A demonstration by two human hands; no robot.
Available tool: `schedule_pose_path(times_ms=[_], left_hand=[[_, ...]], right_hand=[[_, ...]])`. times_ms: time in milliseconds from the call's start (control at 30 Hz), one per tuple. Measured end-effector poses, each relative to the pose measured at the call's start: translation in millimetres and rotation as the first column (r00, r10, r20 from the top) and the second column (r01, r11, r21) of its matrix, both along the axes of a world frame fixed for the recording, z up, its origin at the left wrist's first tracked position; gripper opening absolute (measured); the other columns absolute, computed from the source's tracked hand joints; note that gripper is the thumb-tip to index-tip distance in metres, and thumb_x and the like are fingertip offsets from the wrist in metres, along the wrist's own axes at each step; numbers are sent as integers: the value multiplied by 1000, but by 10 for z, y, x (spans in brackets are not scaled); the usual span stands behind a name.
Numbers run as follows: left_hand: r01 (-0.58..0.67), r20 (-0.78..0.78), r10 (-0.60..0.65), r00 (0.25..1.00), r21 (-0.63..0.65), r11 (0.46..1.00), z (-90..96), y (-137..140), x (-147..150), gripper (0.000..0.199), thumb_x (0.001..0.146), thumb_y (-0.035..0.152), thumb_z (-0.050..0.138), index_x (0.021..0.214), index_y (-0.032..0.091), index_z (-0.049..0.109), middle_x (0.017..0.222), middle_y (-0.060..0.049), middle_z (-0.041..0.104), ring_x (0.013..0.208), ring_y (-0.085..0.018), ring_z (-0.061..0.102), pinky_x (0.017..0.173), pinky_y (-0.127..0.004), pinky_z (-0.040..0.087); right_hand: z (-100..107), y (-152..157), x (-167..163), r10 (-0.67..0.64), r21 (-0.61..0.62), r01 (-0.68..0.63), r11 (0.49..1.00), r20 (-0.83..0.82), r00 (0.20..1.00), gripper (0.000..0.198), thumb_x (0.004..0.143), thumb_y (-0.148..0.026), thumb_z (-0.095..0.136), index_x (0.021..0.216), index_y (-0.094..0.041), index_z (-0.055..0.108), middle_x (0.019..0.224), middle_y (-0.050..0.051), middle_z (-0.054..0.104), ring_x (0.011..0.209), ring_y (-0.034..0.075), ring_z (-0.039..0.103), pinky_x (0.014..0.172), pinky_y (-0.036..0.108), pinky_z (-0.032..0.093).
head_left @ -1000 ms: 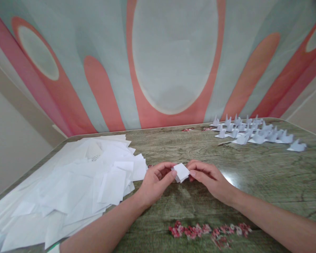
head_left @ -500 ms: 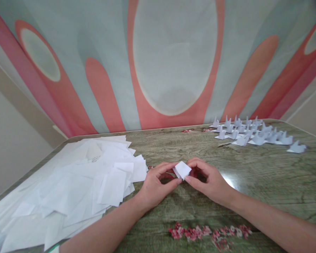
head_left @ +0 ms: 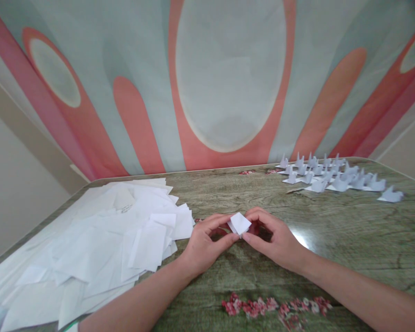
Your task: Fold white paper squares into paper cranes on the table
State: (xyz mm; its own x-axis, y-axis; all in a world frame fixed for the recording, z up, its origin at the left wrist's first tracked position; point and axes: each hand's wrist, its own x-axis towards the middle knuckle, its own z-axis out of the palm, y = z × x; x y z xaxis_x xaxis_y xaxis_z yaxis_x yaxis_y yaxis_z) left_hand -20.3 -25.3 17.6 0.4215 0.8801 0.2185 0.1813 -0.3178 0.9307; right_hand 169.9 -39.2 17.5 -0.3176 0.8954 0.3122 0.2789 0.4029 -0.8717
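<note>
We are indoors, at a table (head_left: 349,230) that suggests a home or a craft room; we cannot tell which. Its wood-grain top shows pink flowers (head_left: 269,305) and carries loose paper (head_left: 100,240) and folded birds (head_left: 335,177), and we face a coral-and-grey patterned wall (head_left: 231,78).

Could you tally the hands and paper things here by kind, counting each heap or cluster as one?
Hands, left hand and right hand: 2
Folded paper held between them: 1
Heap of white sheets: 1
Cluster of paper birds, too overlapped to count singly: 1
Total: 5
</note>
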Motion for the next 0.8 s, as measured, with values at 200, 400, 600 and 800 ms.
schedule_pose_path(times_ms=[200, 400, 600, 800], left_hand=[[-13, -1, 13, 1000, 5, 1000, 18, -1, 9, 25, 77, 25, 61, 101, 19, 64, 96, -6, 60, 86, -17, 57, 73, -26, 48], [-35, -35, 35, 999, -7, 999, 74, -5, 8, 22, 80, 27, 58, 99, 18, 65, 93, -5, 61, 81, -15, 57, 70, -23, 46], [-101, -48, 99, 994, -51, 994, 18, 16, 5, 21, 81, 30, 55, 92, 16, 66, 89, -5, 63, 80, -15, 59, 72, -24, 47], [-110, -13, 110, 994, -59, 992, -66, 14, 10, 28, 68, 28, 70, 92, 16, 64, 88, -5, 63, 73, -15, 60, 67, -24, 49]], right_hand=[[-18, 3, 4, 5, 25, -5, 1000, 11, 1000, 10, 79, -19, 55, 88, -19, 52, 87, 2, 49, 71, 13, 49, 62, 24, 40], [-24, 7, 20, -19, 18, 19, 1000, 6, 1000, 5, 82, -20, 51, 85, -18, 54, 86, 3, 51, 73, 14, 50, 65, 26, 40], [-47, 49, 33, -50, -23, 50, 998, 5, 999, 11, 83, -22, 49, 77, -18, 57, 81, 3, 52, 75, 15, 51, 66, 27, 40], [-65, 80, 28, -64, -46, 66, 997, 51, 997, 15, 82, -20, 49, 71, -17, 57, 77, 2, 54, 72, 15, 52, 66, 26, 40]])
